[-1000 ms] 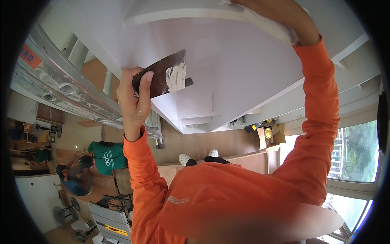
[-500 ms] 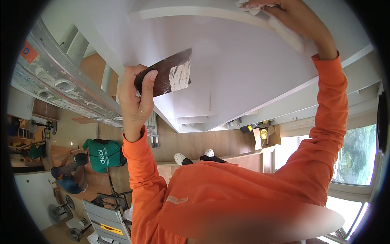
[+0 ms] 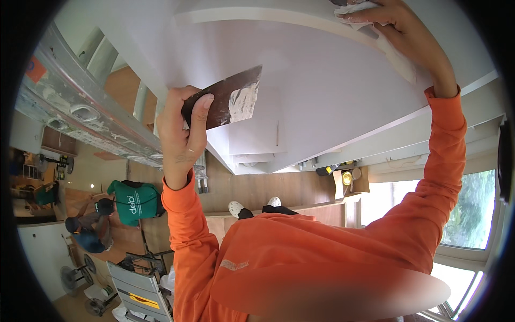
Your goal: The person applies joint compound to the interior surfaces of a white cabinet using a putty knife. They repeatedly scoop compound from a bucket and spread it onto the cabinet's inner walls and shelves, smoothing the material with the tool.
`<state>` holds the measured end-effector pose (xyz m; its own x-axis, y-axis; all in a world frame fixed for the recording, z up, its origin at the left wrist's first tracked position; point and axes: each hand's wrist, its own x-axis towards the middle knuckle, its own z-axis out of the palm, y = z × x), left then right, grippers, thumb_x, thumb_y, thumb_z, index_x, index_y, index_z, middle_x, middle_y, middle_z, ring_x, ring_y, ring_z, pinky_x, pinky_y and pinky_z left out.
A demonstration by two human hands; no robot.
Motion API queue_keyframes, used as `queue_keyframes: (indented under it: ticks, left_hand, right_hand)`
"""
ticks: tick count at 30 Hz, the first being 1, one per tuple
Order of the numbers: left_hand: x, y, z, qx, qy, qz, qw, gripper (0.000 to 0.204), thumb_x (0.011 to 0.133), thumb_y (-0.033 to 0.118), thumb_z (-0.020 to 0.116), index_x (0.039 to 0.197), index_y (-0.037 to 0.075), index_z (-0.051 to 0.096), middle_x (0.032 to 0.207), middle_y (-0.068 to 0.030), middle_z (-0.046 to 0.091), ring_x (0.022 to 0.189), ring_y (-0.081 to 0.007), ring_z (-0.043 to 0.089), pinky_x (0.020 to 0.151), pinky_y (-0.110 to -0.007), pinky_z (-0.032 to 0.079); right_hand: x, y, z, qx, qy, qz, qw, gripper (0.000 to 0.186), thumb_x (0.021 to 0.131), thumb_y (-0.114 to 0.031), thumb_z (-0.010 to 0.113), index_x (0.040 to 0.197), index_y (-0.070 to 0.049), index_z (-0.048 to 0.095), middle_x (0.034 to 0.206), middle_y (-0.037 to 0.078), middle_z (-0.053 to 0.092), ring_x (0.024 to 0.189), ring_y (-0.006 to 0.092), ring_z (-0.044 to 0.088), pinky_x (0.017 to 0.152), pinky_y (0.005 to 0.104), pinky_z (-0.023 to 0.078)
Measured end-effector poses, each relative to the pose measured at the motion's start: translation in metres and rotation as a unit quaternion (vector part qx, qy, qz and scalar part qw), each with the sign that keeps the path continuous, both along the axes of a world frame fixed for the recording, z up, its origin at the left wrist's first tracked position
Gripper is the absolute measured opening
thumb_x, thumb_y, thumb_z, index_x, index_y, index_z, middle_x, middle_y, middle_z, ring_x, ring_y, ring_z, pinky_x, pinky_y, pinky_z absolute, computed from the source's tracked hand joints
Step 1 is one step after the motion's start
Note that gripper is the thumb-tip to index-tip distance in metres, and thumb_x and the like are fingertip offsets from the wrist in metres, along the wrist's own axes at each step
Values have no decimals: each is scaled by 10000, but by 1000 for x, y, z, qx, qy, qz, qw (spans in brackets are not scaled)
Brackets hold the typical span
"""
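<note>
My left hand (image 3: 185, 126) grips a wide putty knife (image 3: 220, 104), thumb flat across its dark blade. Off-white putty is smeared on the outer end of that blade, which points up and to the right. At the top right, my right hand (image 3: 410, 35) is closed on a crumpled white cloth (image 3: 359, 15), and a pale length trails below the palm. A small dark piece shows beside the cloth at the picture's upper edge; what it is, I cannot tell. Both hands are in front of a white cabinet panel (image 3: 316, 86) with a curved-looking upper edge.
A paint-spattered metal ladder (image 3: 102, 121) leans close on the left. Below are a person in a green shirt (image 3: 137, 204), another person (image 3: 88, 233), standing fans (image 3: 72, 279) and a grey folding stepladder (image 3: 134, 284). An open box (image 3: 348, 181) stands near the window (image 3: 472, 209).
My right hand has slid right and slightly down along the panel with the cloth. My left hand and the putty knife have shifted a little to the right.
</note>
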<state>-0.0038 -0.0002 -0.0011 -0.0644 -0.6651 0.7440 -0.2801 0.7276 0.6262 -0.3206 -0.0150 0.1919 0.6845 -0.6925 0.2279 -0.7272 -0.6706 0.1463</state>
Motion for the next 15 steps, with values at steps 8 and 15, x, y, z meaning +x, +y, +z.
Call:
queue_keyframes:
  ticks: [8,15]
  left_hand:
    - [-2,-3,-2,-18,12,11,1000,136,924,117,651,913,13,565,661,-34,550,577,-110,463,538,-236,377]
    - [0,0,0,-1,-3,7,1000,115,922,101,651,918,21,569,651,-32,558,531,-102,434,501,-224,355]
  right_hand:
    - [9,-13,-2,2,-11,43,999,290,846,30,579,1065,-77,736,1121,93,595,1029,241,539,942,345,415]
    - [5,2,5,17,20,-23,999,287,855,18,585,1075,-83,738,1117,91,598,1044,237,531,952,337,406]
